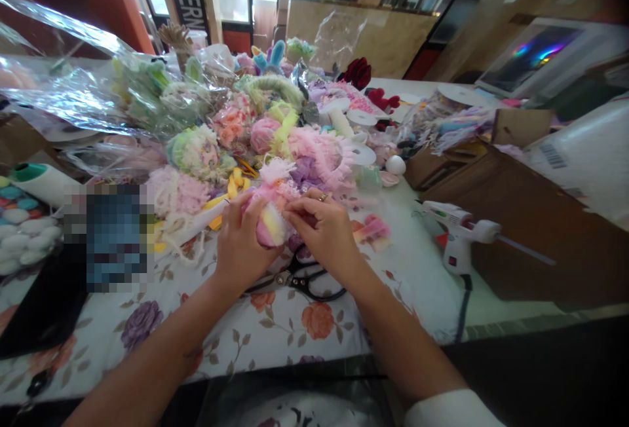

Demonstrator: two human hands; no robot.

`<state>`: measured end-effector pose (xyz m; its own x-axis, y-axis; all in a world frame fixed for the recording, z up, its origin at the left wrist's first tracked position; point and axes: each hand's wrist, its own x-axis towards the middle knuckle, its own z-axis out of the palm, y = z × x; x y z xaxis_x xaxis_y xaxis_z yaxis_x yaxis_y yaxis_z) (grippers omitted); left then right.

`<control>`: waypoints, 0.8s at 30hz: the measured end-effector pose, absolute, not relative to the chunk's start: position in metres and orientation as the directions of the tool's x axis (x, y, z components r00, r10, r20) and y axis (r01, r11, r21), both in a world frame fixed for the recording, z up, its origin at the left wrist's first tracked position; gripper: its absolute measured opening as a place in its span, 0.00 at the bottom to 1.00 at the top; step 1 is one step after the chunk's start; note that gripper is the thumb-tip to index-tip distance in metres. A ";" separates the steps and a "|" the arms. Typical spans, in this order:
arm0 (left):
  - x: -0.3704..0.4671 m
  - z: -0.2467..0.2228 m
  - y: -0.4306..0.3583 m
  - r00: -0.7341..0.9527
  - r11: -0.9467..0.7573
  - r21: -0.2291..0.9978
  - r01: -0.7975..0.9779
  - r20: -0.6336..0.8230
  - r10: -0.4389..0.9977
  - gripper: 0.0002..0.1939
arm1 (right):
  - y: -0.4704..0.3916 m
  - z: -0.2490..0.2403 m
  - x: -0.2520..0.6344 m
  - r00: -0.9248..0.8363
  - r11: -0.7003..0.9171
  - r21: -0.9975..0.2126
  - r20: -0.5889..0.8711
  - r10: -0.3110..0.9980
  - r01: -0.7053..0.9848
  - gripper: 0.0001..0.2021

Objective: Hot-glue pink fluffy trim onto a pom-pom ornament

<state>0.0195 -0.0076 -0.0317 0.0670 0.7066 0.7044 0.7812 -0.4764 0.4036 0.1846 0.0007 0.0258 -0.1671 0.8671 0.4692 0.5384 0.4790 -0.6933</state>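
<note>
While I'm watching through the head feed, the left grip [243, 237] is wrapping around a pink-and-yellow bundle [270, 225], holding it just above the tabletop [275, 332] at center. The right grip [327, 230] is pinching, thumb and fingertips together, at the bundle's 2 o'clock edge; I'm not managing to tell what's between the tips.

Going round the bundle: black-handled scissors [282, 279] are lying at 5 o'clock, partly under the hands. A pink-orange scrap [375, 226] is lying at 3 o'clock, past the right grip. The white glue gun [457, 240] is sitting farther out at 3, next to a cardboard box [531, 237]. A white ball [396, 165] is resting at 2. Yellow ribbon [238, 181] is curling at 11. White pom-poms [29, 240] are bunching up far out at 9.
</note>
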 end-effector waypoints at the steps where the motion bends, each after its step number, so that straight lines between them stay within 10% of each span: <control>1: 0.020 -0.032 -0.008 0.063 -0.472 0.400 0.786 0.707 0.705 0.40 | 0.000 0.025 0.183 -0.158 0.482 -0.685 0.481 0.862 0.547 0.06; 24: 0.021 -0.026 -0.005 0.012 -0.474 0.562 0.678 0.636 0.772 0.39 | 0.003 0.028 0.194 -0.236 0.474 -0.719 0.412 0.880 0.508 0.04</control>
<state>0.0213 -0.0049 -0.0257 0.0117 0.7718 0.6358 0.6779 -0.4735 0.5624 0.1943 0.0027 0.0282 -0.2365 0.8798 0.4124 0.5084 0.4737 -0.7191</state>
